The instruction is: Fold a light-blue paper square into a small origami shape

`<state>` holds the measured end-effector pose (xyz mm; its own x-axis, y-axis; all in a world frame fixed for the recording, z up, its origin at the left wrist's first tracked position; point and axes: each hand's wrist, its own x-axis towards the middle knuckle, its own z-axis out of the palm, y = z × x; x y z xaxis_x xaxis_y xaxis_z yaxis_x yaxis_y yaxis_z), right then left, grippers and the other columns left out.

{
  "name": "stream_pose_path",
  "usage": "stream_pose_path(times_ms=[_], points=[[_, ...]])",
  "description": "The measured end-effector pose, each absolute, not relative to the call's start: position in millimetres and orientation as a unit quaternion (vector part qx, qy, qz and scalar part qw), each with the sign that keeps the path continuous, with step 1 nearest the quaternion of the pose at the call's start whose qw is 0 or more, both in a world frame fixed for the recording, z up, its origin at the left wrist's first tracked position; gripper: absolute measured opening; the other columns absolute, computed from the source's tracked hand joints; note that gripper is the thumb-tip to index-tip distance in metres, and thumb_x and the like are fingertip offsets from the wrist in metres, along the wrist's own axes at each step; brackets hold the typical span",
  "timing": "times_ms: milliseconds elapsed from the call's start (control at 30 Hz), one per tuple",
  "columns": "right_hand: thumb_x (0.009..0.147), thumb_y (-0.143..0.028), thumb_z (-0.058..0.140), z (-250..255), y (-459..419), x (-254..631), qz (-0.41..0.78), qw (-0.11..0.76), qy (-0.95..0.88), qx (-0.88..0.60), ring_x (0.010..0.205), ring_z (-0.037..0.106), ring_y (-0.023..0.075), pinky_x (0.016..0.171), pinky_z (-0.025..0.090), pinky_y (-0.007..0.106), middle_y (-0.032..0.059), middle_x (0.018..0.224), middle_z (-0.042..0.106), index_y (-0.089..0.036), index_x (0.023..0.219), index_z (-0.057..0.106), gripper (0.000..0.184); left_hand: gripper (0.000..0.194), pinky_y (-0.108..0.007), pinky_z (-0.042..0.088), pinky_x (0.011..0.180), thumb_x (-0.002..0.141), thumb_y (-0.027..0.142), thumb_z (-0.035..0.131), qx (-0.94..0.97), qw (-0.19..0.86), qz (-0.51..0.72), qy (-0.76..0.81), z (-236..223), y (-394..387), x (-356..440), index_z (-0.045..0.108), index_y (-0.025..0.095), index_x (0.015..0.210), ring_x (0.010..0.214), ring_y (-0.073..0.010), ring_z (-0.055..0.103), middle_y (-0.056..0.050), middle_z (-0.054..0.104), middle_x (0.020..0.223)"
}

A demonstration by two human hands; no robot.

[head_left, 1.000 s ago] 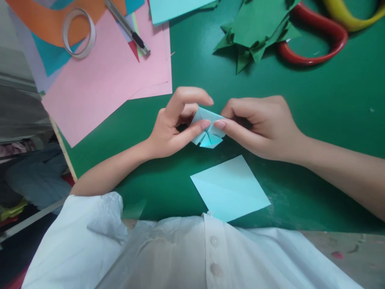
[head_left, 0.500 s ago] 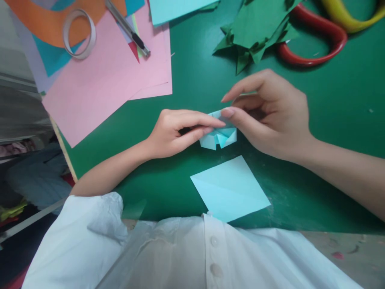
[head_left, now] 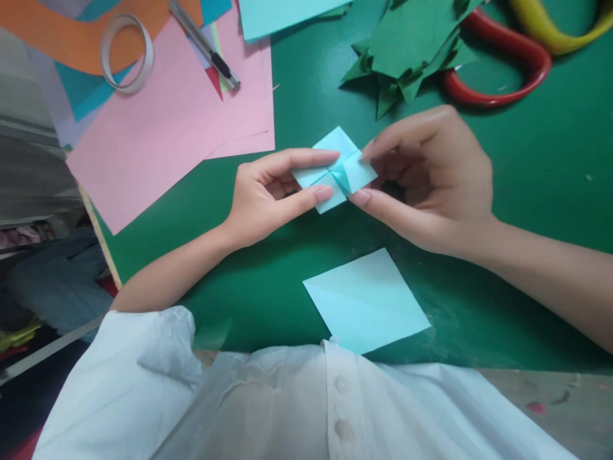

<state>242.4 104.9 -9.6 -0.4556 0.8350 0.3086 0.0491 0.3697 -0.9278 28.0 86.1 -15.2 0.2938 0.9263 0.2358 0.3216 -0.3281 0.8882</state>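
Left hand (head_left: 318,174) and right hand (head_left: 366,174) pinch the folded blue paper (head_left: 357,171) — apparently by its edges — above the green table (head_left: 541,172).

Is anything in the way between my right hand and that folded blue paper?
Nothing visible: the right hand's thumb and a finger touch the folded blue paper directly. The flat blue sheet lies nearer your body, off that line.

green tabletop (head_left: 541,172), pale blue folded paper (head_left: 339,142), pink sheets (head_left: 153,128), red (head_left: 498,99) and yellow handles (head_left: 555,38)
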Motion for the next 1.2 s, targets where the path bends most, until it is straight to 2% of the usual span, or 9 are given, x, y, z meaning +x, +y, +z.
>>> stream_pose_path(times_ms=[100,200,433,600,767,867,967,1067,1200], points=[[0.083,-0.015,0.071,-9.4,105.2,242.5,0.422,0.418,-0.742,-0.311,0.071,0.056,0.0066,0.058,0.045,0.021,0.0019,0.094,0.061,-0.021,0.098,0.058,0.021,0.038,-0.027,0.062,0.07,0.089,0.056,0.062,0.715,0.371,0.389,0.447,-17.2,87.1,25.6,0.07,0.026,0.112,0.092,-0.0186,0.074,-0.002,0.074,0.103],[0.086,-0.012,0.065,-9.4,105.5,242.6,0.36,0.402,-0.777,-0.325,0.073,0.058,0.0082,0.059,0.046,0.023,0.0025,0.091,0.065,-0.021,0.097,0.062,0.015,0.045,-0.028,0.064,0.071,0.091,0.06,0.056,0.733,0.349,0.348,0.468,-16.8,87.7,23.2,0.068,0.025,0.116,0.088,-0.0165,0.074,-0.002,0.073,0.105],[0.083,-0.005,0.063,-9.2,105.1,241.8,0.315,0.414,-0.783,-0.342,0.073,0.063,0.0087,0.059,0.05,0.022,0.0024,0.094,0.072,-0.022,0.091,0.067,0.019,0.053,-0.028,0.061,0.066,0.101,0.06,0.032,0.775,0.275,0.276,0.497,-9.7,81.6,25.2,0.064,0.025,0.125,0.084,-0.0147,0.073,-0.003,0.073,0.108],[0.087,-0.02,0.065,-12.7,109.1,249.4,0.182,0.37,-0.835,-0.364,0.092,0.067,0.0185,0.077,0.054,0.036,0.0022,0.111,0.071,-0.027,0.089,0.067,0.008,0.041,-0.03,0.057,0.071,0.103,0.046,0.037,0.793,0.194,0.265,0.514,-6.6,76.3,28.7,0.067,0.023,0.118,0.08,-0.0132,0.068,-0.001,0.072,0.086],[0.089,-0.026,0.064,-18.5,118.9,258.4,0.062,0.318,-0.895,-0.306,0.089,0.064,0.0179,0.077,0.05,0.034,-0.0003,0.094,0.074,-0.024,0.085,0.069,0.006,0.036,-0.039,0.053,0.086,0.103,0.039,0.04,0.844,0.116,0.232,0.469,-10.7,73.7,25.6,0.068,0.021,0.118,0.081,-0.0155,0.062,-0.001,0.064,0.079],[0.093,-0.03,0.059,-16.9,122.3,260.6,0.078,0.246,-0.917,-0.303,0.094,0.064,0.0186,0.073,0.045,0.035,-0.0001,0.094,0.074,-0.023,0.086,0.071,0.015,0.036,-0.044,0.05,0.092,0.101,0.04,0.043,0.857,0.09,0.213,0.46,-12.9,70.3,22.2,0.064,0.023,0.124,0.09,-0.0197,0.062,-0.004,0.061,0.087],[0.097,-0.031,0.054,-12.6,123.3,262.2,0.116,0.202,-0.926,-0.298,0.099,0.064,0.019,0.071,0.039,0.037,0.0005,0.097,0.073,-0.023,0.09,0.071,0.02,0.035,-0.048,0.048,0.095,0.099,0.038,0.047,0.861,0.075,0.197,0.463,-12.3,67.0,20.7,0.061,0.022,0.126,0.105,-0.0258,0.061,-0.01,0.061,0.106],[0.098,-0.027,0.054,-10.7,124.1,264.5,0.111,0.231,-0.935,-0.244,0.096,0.064,0.0156,0.07,0.04,0.035,-0.0001,0.1,0.073,-0.022,0.093,0.069,0.017,0.036,-0.048,0.05,0.097,0.096,0.035,0.049,0.871,0.05,0.205,0.444,-10.0,63.3,22.7,0.06,0.016,0.124,0.117,-0.0302,0.058,-0.016,0.059,0.124],[0.094,-0.021,0.06,-14.4,127.9,267.3,0.049,0.283,-0.944,-0.162,0.093,0.063,0.015,0.068,0.044,0.032,0.0029,0.102,0.072,-0.017,0.1,0.068,0.011,0.05,-0.045,0.05,0.104,0.096,0.038,0.045,0.888,0.056,0.212,0.405,-6.2,51.7,29.0,0.047,0.007,0.135,0.124,-0.0304,0.057,-0.018,0.063,0.126]])
